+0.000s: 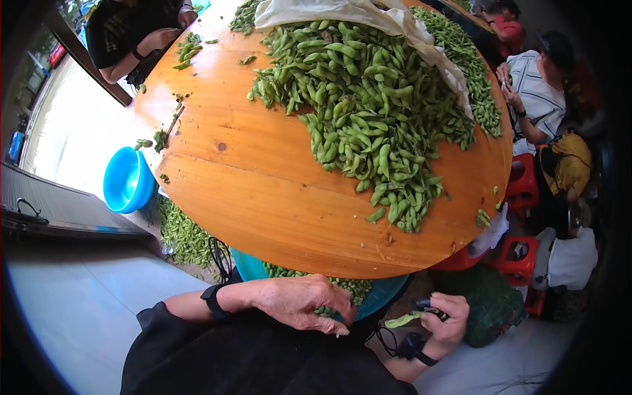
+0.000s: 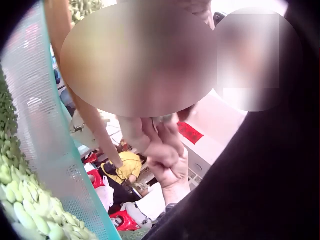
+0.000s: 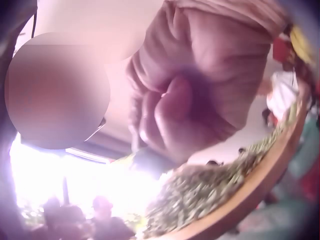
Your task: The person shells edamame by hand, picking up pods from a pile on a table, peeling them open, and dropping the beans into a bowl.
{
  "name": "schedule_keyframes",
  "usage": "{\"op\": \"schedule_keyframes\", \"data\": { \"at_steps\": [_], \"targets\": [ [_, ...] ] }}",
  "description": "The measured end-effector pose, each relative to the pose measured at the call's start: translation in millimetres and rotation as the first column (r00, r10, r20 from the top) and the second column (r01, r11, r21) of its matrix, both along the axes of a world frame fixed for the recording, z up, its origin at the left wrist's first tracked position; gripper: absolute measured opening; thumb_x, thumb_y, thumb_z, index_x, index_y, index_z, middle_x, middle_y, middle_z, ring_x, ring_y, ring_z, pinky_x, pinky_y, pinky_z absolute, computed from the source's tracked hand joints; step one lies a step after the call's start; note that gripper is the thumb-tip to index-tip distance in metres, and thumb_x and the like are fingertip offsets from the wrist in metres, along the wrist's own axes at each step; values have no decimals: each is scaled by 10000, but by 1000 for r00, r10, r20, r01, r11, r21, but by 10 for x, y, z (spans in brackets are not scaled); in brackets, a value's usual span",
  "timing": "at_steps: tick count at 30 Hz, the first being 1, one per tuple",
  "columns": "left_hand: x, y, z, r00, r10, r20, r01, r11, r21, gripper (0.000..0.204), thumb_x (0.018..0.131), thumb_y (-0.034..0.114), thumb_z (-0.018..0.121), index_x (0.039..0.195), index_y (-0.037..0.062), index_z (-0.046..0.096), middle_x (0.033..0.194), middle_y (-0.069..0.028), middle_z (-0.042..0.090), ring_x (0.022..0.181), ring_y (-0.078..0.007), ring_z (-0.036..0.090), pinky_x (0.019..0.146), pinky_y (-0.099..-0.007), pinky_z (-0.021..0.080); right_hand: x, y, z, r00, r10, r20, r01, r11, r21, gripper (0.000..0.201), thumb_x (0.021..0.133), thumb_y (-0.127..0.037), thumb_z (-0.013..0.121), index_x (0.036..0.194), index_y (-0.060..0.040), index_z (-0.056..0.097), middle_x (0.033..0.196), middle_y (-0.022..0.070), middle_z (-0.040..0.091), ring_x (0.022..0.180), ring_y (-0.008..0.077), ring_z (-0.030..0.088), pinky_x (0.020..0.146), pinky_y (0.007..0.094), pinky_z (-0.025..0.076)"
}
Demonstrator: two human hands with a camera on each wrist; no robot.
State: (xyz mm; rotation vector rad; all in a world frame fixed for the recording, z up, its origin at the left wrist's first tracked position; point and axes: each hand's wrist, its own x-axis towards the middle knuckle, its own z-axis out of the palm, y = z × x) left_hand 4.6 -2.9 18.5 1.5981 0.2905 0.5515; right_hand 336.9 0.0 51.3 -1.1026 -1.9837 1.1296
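My left hand (image 1: pixel 306 301) reaches palm down over a teal mesh basket (image 1: pixel 245 266) in the head view, fingers loosely bent and thumb apart. Green shelled beans (image 2: pixel 30 200) fill the basket in the left wrist view. My right hand (image 1: pixel 447 319), to the right of the basket, pinches a pale green soybean pod (image 1: pixel 403 320). A small dark object (image 1: pixel 428 306) sits at its fingers; its kind does not show. The right wrist view shows the curled fingers and palm of the right hand (image 3: pixel 195 95) close up.
A large heap of soybean pods (image 1: pixel 368 112) lies on the round wooden table (image 1: pixel 230 178), beside a white cloth (image 1: pixel 342 12). A blue basin (image 1: pixel 128 181) and more pods (image 1: pixel 181 230) are at lower left. Red stools (image 1: pixel 517 260) and seated people (image 1: pixel 536 85) are at right.
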Motion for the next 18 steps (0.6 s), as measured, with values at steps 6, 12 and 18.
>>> {"op": "schedule_keyframes", "data": {
  "at_steps": [6, 12, 18],
  "targets": [
    [92, 545, 91, 762, 603, -235, -521, 788, 329, 206, 832, 4, 630, 1036, -10, 621, 962, -165, 613, 860, -360, 648, 713, -415, 523, 286, -84, -25, 819, -464, 337, 517, 852, -82, 178, 752, 74, 677, 928, 65, 652, 726, 92, 631, 596, 116, 566, 570, 258, 455],
    [326, 844, -202, 543, 809, -226, -508, 531, 678, 169, 834, 72, 626, 991, 11, 619, 895, -157, 570, 823, -372, 617, 687, -454, 527, -293, 180, -184, 894, -443, 58, 447, 889, -96, 172, 851, 61, 604, 1014, 55, 655, 740, 50, 583, 567, 77, 518, 517, 226, 402],
    [294, 858, -136, 520, 817, -251, -475, 520, 710, 183, 812, 91, 668, 974, 17, 626, 889, -137, 602, 832, -323, 639, 711, -407, 536, -697, 286, -210, 905, -422, -54, 412, 901, -138, 220, 856, 53, 593, 1067, 53, 653, 769, 51, 606, 592, 73, 538, 538, 225, 425]
  ]
}}
